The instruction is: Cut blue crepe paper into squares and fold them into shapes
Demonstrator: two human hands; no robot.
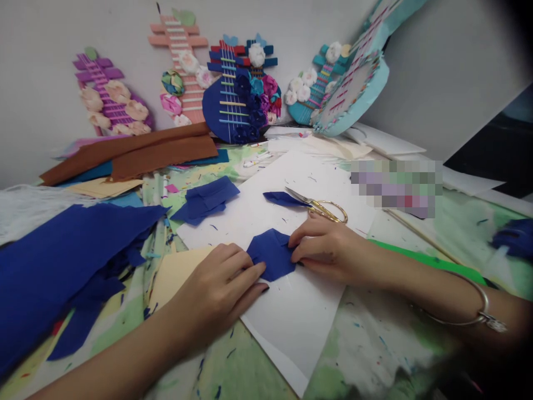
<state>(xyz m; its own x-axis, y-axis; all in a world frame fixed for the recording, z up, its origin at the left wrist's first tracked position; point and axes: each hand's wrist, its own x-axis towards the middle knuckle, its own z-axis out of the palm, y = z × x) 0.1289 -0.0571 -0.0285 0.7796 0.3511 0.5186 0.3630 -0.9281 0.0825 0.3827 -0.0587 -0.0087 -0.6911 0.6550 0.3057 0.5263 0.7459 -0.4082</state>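
Lying between both hands, blue paper piece [271,254] (folded), left hand [216,289] pressing flat, right hand [322,247] pinching its edge

Both arms are bare from the wrists back to the bottom edge of the view; no sleeve shows on either. The left hand [216,291] wears no ring, watch or band, and its nails are short, with a dark one at the tip of a long finger. The right hand [328,250] is likewise free of rings. Behind it, well back from the fingertips on the forearm, sits a thin silver bangle [478,311], a plain round wire with a small knobbed clasp or charm on its outer side.
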